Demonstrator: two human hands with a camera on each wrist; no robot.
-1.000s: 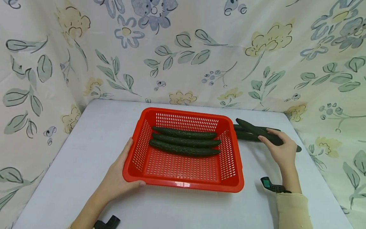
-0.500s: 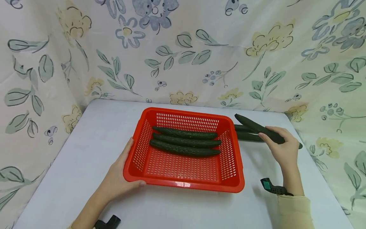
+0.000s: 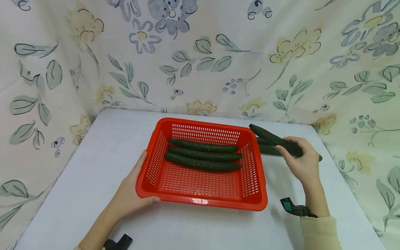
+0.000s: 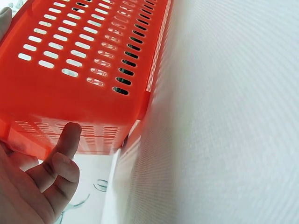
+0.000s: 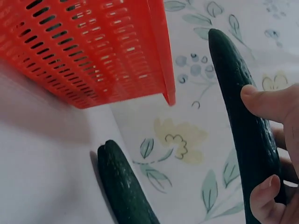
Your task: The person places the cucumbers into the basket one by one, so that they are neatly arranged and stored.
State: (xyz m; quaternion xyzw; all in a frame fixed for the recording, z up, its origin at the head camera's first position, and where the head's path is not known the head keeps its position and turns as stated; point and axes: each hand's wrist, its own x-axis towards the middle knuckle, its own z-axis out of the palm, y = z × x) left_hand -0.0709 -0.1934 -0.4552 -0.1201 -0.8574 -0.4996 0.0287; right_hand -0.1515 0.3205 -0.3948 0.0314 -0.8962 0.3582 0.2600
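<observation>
My right hand [image 3: 304, 165] grips a dark green cucumber [image 3: 267, 135] between thumb and fingers, up off the table at the right. The cucumber slants, its far tip level with the right rim of a red plastic basket [image 3: 215, 205]. Several cucumber ends and sides, such as this cucumber [image 5: 124, 186], lie on the table beneath, partly hidden. Inside the basket three cucumbers [image 3: 203, 155] lie side by side toward the back. With the thumb at the front rim and fingers against the left side, my left hand [image 3: 132, 189] holds the basket's near left corner.
A white-covered table [image 3: 103, 149] carries everything. Floral cloth [image 3: 200, 69] hangs behind it and at both sides. The basket has raised slotted walls. A black device is strapped to each wrist.
My right hand has lifted the cucumber off the others and shifted it left, its tip now at the basket's right rim. My left hand and the basket stay in place.
</observation>
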